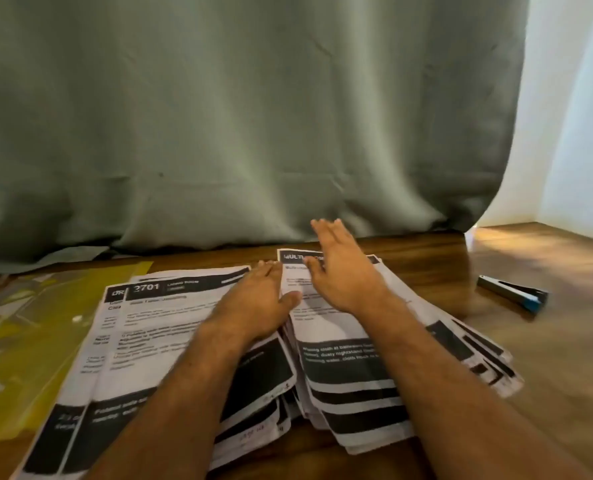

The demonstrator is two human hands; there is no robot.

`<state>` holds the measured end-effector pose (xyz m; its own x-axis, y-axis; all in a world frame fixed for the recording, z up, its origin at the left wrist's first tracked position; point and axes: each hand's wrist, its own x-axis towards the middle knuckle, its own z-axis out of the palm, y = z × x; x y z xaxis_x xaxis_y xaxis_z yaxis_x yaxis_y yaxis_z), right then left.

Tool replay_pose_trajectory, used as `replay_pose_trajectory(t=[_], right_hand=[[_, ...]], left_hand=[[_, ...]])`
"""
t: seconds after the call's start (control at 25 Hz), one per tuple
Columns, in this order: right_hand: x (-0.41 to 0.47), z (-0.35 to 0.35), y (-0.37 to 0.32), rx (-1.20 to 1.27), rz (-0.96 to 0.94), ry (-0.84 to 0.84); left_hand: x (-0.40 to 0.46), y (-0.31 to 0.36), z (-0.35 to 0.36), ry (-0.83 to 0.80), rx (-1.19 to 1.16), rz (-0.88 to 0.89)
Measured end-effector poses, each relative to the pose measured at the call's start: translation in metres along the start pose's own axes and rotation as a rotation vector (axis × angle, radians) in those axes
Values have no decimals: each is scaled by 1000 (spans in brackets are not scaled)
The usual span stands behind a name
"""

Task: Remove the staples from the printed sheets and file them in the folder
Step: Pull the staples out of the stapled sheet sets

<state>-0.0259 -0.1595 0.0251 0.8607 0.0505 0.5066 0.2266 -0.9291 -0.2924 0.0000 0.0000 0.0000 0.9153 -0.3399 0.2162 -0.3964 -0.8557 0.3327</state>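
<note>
Two spreads of printed sheets with black bars lie on the wooden table: a left pile and a fanned right pile. My left hand rests flat on the right edge of the left pile, fingers straight. My right hand hovers open above the top of the right pile, fingers stretched towards the curtain. A yellow see-through folder lies flat at the left, partly under the left pile. A grey and blue stapler lies on the table to the right of the sheets.
A grey-green curtain hangs down to the table's far edge behind the sheets. Bare wooden tabletop stretches to the right around the stapler. A pale wall stands at the far right.
</note>
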Motion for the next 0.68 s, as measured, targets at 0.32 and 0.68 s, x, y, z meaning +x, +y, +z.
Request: replay_pose_trajectory(t=[0.32,0.68], right_hand=[[-12,20,-21,-135,216,-533],[-5,12,-18,-78,233,-633]], left_hand=[[-3,-11,11,-115,66,-21],[9,-4,16,-24,74,-78]])
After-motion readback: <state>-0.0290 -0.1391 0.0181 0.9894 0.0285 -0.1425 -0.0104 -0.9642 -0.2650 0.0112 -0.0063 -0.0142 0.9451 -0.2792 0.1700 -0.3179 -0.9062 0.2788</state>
